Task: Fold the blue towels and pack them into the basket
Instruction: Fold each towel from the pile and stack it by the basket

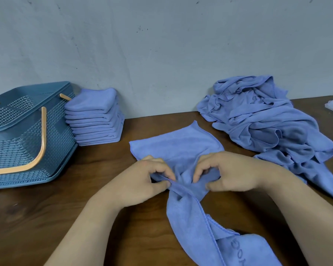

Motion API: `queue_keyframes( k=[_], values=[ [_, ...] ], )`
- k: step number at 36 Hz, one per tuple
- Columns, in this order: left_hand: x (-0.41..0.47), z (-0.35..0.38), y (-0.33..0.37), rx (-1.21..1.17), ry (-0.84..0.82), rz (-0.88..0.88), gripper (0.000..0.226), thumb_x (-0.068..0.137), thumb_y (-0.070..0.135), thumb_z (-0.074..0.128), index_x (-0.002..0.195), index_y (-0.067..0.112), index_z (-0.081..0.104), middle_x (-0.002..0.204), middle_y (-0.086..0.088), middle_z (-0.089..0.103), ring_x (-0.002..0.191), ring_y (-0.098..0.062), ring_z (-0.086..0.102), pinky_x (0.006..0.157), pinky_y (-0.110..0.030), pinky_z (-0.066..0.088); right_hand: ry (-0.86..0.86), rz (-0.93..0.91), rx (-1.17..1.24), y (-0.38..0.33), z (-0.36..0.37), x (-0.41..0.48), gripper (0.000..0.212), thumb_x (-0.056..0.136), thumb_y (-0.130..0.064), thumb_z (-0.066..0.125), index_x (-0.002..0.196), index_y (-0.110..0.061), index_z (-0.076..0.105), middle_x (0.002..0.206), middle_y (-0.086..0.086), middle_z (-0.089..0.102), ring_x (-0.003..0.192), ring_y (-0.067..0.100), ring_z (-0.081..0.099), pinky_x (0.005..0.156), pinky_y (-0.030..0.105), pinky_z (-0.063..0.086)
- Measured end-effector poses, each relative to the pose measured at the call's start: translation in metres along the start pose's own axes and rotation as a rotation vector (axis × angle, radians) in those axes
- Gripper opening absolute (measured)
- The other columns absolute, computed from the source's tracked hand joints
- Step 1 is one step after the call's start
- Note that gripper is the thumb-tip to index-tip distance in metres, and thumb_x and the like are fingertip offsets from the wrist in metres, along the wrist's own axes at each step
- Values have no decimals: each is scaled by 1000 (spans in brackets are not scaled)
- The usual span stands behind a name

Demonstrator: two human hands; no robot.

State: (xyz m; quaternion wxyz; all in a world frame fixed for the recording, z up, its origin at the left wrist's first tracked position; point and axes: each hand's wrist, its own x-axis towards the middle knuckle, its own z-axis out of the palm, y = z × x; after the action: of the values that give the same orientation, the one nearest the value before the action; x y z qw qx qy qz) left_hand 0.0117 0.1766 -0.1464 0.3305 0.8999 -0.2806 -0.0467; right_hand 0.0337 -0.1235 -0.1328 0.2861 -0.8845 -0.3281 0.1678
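We find faint embossed letters (238,251) on the near end of the towel (188,217), lying sideways; we cannot read them.

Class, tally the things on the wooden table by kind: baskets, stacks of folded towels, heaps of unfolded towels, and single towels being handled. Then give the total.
blue basket: 1
stack of folded towels: 1
heap of unfolded towels: 1
towel gripped by left hand and right hand: 1
Total: 4
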Motion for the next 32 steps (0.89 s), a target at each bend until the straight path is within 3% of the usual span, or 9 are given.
queue_keyframes(
  k=[4,8,14,17,19,22,25,28,32],
  values=[
    [-2,-9,-10,-12,125,-50,21,97,20,76,98,41,78,103,19,74,109,-10,60,89,-15,43,58,-39,-39,8,0,3,18,90,-26,82,103,-38,79,115,-21,68,118,3,62,104,31,48],
    [-6,-25,-33,133,350,-137,27,95,13,77,96,40,78,103,22,73,104,-6,55,88,-8,37,180,6,-186,23,-4,7,9,94,-32,77,99,-39,75,107,-24,68,104,2,65,94,35,53],
    [-8,-30,-48,228,504,-256,41,96,-1,67,106,39,72,118,19,68,119,-15,52,99,-10,32,419,111,-395,35,-3,10,8,98,-36,66,98,-44,65,98,-27,60,98,-2,52,84,30,47],
    [-6,-26,-31,130,471,-130,53,87,-8,62,112,38,74,124,22,68,124,-9,54,105,-7,33,406,59,-408,31,-3,9,25,92,-27,69,110,-45,67,108,-25,60,103,1,50,88,28,46],
    [-6,-21,-16,60,345,5,58,81,-6,59,116,38,75,130,23,67,133,-10,54,111,-13,34,351,-23,-355,26,-2,8,37,88,-22,71,116,-46,67,116,-25,60,108,0,50,94,20,39],
    [-4,-9,-3,1,158,99,57,85,-7,67,119,38,75,135,22,65,137,-9,53,112,-13,35,271,-82,-306,19,6,13,37,92,-31,74,125,-46,67,124,-28,58,111,-4,48,96,13,35],
    [-2,-4,-5,-42,89,65,31,95,5,73,105,34,76,118,13,72,121,-17,64,101,-27,52,304,-72,-360,15,15,21,22,101,-39,66,123,-42,70,120,-25,61,104,-5,46,91,20,39],
    [-5,-12,-15,-59,156,-18,19,93,15,75,102,32,75,109,9,75,103,-18,69,88,-33,55,389,-38,-375,16,13,22,11,104,-36,61,108,-42,68,100,-22,67,94,0,56,83,30,48],
    [-12,-30,-31,-73,278,-142,18,88,17,76,101,29,74,98,8,77,82,-19,72,83,-48,60,571,30,65,25,1,16,11,105,-30,56,104,-37,64,84,-15,69,70,13,60,69,43,50]
  ],
)
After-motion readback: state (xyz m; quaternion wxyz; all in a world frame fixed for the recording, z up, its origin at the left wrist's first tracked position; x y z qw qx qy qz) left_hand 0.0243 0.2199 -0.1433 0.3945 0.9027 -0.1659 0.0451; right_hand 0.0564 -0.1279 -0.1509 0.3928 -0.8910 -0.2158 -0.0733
